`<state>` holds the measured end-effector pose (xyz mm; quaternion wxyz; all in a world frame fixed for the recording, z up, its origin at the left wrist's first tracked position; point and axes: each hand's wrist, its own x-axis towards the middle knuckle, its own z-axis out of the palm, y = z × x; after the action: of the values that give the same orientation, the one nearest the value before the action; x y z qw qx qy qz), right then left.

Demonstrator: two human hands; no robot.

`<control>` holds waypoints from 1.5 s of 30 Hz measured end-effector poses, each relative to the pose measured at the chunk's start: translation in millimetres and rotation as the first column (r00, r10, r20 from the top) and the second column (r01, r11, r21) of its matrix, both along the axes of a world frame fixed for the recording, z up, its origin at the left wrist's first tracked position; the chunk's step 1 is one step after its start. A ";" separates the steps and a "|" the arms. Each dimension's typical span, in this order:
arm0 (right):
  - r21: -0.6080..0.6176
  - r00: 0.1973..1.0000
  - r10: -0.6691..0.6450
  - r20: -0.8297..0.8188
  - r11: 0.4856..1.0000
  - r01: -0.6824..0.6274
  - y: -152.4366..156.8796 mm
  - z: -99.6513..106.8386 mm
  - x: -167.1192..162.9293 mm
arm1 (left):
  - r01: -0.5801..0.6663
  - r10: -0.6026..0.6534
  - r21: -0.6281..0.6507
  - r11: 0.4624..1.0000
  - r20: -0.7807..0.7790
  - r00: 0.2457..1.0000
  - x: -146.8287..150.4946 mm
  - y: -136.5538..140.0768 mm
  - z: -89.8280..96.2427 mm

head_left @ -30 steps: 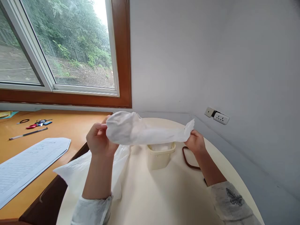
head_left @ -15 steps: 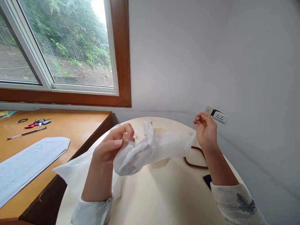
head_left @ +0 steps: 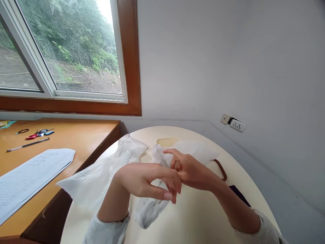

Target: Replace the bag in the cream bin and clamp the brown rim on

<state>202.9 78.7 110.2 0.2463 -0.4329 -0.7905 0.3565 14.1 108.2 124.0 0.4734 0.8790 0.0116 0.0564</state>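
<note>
My left hand (head_left: 149, 181) is palm down above the table, its thumb and fingers apart. Its fingertips meet my right hand (head_left: 189, 169), whose index finger points left while the other fingers curl in; what they hold, if anything, is hidden. Below and behind both hands is thin, crumpled white film (head_left: 149, 210), like a plastic bag, bunched into a soft lump. A sheer stretch of white film (head_left: 200, 150) spreads behind my right hand. Another crumpled white plastic bag (head_left: 101, 176) lies to the left, behind my left forearm.
A round cream table (head_left: 203, 220) carries a pale yellow flat piece (head_left: 166, 141), a brown curved handle (head_left: 220, 169) and a dark item (head_left: 238, 195). On the wooden desk (head_left: 86, 135) are written papers (head_left: 38, 173), a pen (head_left: 27, 144) and keys (head_left: 42, 133).
My right hand has come in from the right to meet my left hand, which has turned palm down. The bunched white film now sits lower, beneath the hands.
</note>
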 end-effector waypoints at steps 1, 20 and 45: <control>-0.029 0.999 0.012 -0.042 0.999 -0.013 1.6 -2.7 0.7 | -0.039 0.039 0.012 0.999 0.017 0.999 1.4 0.5 -0.2; -0.253 0.585 -0.186 -0.789 0.967 -0.034 9.1 -0.2 15.1 | -0.890 0.880 -0.117 0.441 0.253 0.402 13.8 21.0 -16.9; -0.132 0.396 -0.289 -0.872 0.916 0.378 -20.3 11.9 88.3 | -0.987 0.963 0.121 -0.106 0.260 -0.072 -26.4 64.7 -40.6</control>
<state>291.2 58.4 122.1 0.7003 -0.3259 -0.4622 0.4356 -12.3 172.8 83.4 0.1537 0.6408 0.6216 0.4235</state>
